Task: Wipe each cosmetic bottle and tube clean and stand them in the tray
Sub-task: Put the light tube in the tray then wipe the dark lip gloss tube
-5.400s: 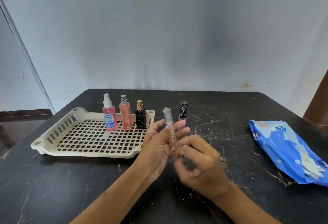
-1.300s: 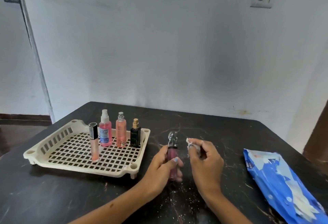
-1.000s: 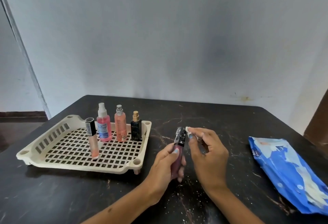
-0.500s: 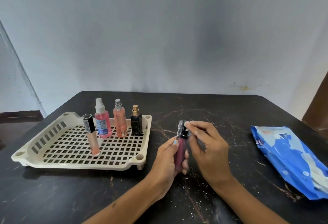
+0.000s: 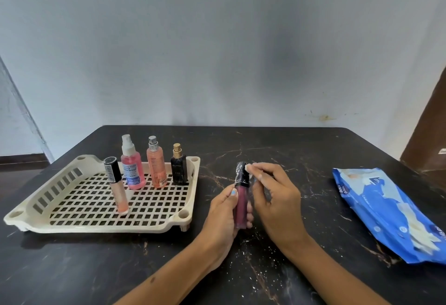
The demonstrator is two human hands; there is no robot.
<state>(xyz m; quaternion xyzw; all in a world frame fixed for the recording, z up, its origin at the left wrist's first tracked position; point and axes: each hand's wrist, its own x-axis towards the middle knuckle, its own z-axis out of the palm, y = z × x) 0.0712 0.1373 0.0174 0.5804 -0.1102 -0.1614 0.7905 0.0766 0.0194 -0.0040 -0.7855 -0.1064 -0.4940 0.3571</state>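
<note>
Near the front middle of the table (image 5: 313, 160), a dark pink gloss tube (image 5: 241, 204) is gripped upright in the left hand (image 5: 223, 217), fingers curled round its body. A small white wipe (image 5: 249, 169) is pinched in the right hand (image 5: 275, 196) and pressed against the tube's black cap. Farther back, toward the left edge, four items are already stood in the tray (image 5: 101, 228): a peach gloss tube (image 5: 118, 192), two pink spray bottles (image 5: 131, 166) and a black bottle (image 5: 179, 166). Only the held tube appears left.
</note>
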